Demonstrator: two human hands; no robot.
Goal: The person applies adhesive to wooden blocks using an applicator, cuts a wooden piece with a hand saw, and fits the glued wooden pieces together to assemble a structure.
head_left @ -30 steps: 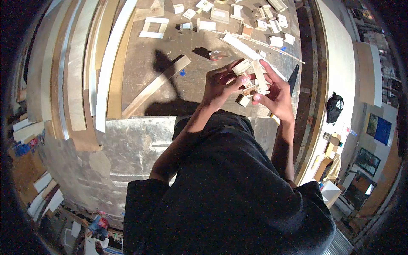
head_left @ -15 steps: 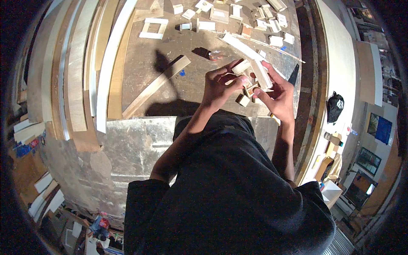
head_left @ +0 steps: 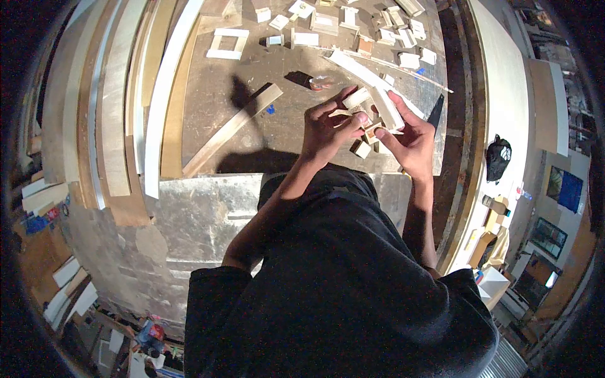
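Over the near right part of the workbench, both my hands hold a small wooden assembly (head_left: 373, 130) made of pale pieces. My left hand (head_left: 329, 131) pinches its left side between thumb and fingers, with a thin sliver of wood by the fingertips. From the other side my right hand (head_left: 413, 143) grips it, thumb at the near end and fingers behind. A pale wooden strip (head_left: 386, 106) runs beside the right fingers; whether it belongs to the assembly I cannot tell. A small wooden block (head_left: 361, 149) is just below the hands. Fingers hide part of the joint.
Several small wooden pieces (head_left: 324, 24) lie across the far bench, near a rectangular wooden frame (head_left: 227, 43). A bare wooden strip (head_left: 233, 129) lies left of my hands. Long boards (head_left: 116, 101) line the left edge. A dark saw-like blade (head_left: 435, 111) lies at right.
My left thumb and fingers have shifted very slightly on the assembly. Both hands keep their hold, and the bench pieces stay in place.
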